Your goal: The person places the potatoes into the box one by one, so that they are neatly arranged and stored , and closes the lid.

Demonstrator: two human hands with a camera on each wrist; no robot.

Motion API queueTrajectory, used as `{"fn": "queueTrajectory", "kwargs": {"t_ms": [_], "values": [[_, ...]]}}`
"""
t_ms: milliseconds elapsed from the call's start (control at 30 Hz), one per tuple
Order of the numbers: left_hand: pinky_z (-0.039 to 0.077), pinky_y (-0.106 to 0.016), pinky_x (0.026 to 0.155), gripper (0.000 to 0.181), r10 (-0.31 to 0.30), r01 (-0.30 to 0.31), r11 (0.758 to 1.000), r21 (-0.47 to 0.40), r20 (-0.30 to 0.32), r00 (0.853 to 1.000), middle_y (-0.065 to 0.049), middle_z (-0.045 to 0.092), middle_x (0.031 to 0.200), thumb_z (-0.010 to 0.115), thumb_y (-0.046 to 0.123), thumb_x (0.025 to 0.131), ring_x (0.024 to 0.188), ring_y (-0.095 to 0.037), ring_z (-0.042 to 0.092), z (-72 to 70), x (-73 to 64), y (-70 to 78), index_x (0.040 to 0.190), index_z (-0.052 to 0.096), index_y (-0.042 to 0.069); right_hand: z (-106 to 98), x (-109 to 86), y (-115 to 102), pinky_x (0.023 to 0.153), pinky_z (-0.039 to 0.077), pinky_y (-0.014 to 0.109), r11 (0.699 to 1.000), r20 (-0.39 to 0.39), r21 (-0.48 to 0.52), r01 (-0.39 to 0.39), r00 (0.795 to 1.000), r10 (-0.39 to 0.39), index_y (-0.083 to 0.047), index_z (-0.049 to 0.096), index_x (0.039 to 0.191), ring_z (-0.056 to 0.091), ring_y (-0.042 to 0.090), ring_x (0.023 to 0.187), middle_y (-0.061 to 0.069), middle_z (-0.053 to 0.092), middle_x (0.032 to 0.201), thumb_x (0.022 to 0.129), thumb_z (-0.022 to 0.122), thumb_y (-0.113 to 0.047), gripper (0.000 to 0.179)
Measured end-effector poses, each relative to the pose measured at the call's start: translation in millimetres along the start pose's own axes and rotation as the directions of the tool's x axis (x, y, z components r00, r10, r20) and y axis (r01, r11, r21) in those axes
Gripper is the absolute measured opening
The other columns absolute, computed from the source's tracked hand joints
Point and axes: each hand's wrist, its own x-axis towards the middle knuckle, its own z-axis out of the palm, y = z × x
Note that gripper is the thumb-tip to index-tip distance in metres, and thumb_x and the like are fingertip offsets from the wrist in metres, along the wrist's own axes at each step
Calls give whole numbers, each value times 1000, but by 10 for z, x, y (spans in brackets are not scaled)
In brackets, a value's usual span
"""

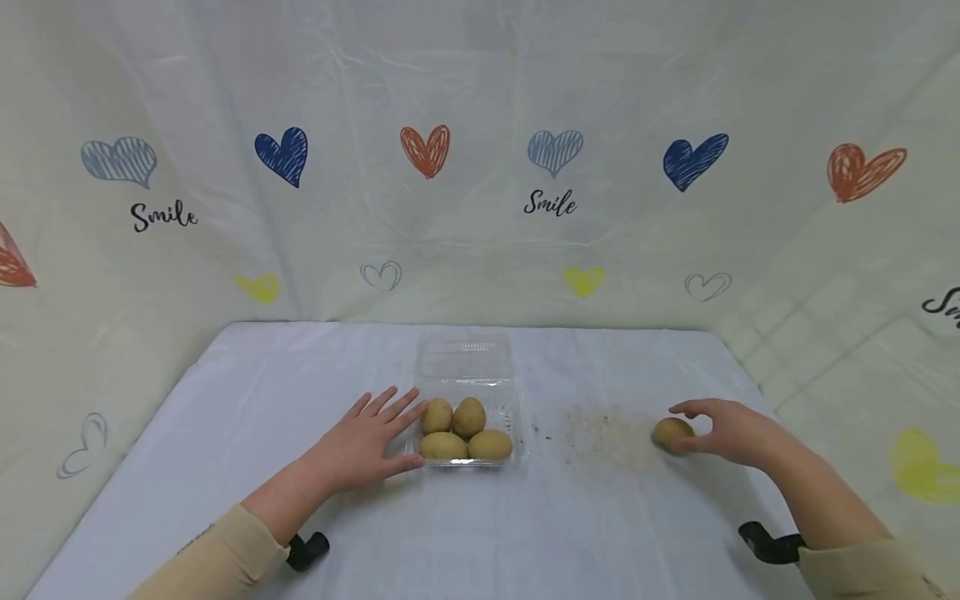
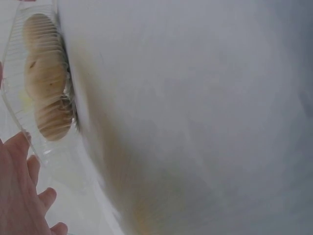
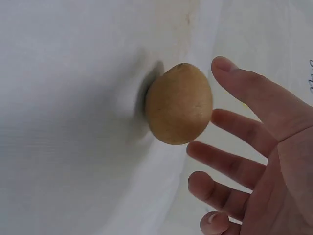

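A clear plastic clamshell box (image 1: 504, 398) stands on the white table with its lid raised at the back and several potatoes (image 1: 469, 417) inside. My left hand (image 1: 363, 446) is spread at the box's left side, fingers straight and fingertips right at the rim. The left wrist view shows the potatoes (image 2: 46, 76) through the ribbed wall. To the right, a single potato (image 1: 672, 434) lies on the table. Around it my right hand (image 1: 738, 433) reaches with thumb and fingers apart. In the right wrist view, a gap shows between the thumb and this potato (image 3: 179, 104).
Brown dirt crumbs (image 1: 603, 437) are scattered on the cloth between the box and the single potato. A white sheet printed with hearts (image 1: 555, 154) hangs behind the table's far edge. A black wrist mount (image 1: 770, 543) juts inward from the right sleeve.
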Motion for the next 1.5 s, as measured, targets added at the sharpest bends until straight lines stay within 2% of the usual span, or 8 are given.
{"fn": "queueTrajectory", "kwargs": {"t_ms": [133,400,800,1100,1500], "values": [[14,-59,118,82,1,-1,1000,-1,1,1000,0,19,165,44,72,93,150,-34,17,7,-1,0,158,27,25,36,19,17,84,47,60,1000,23,16,-21,1000,20,-2,60,132,52,48,115,23,62,120,78,80,-50,75],[14,-59,118,83,4,-4,1000,0,0,1000,1,19,165,43,73,92,150,-34,17,23,8,15,159,26,26,88,36,61,79,50,52,999,30,30,-17,999,16,-1,61,130,58,33,100,12,66,109,78,82,-45,71],[17,-60,117,83,8,-8,1000,5,-15,1000,0,21,164,44,73,92,149,-35,19,7,7,25,158,29,25,141,74,86,76,49,46,999,-16,-17,35,999,-36,-4,66,123,59,28,93,8,67,103,77,84,-37,59],[16,-59,117,84,5,-5,1000,1,-8,1000,-1,21,165,42,74,92,149,-35,19,25,7,2,158,28,24,170,97,-79,84,50,55,996,-56,-39,77,995,-79,-7,67,124,60,34,105,10,68,112,78,83,-34,55],[14,-58,118,85,3,-3,1000,13,-4,1000,2,18,165,38,76,91,150,-33,17,30,6,-16,159,25,26,171,277,-472,86,51,49,986,-105,-30,164,981,-166,-15,68,126,61,31,110,4,68,117,81,81,-33,51]]}}
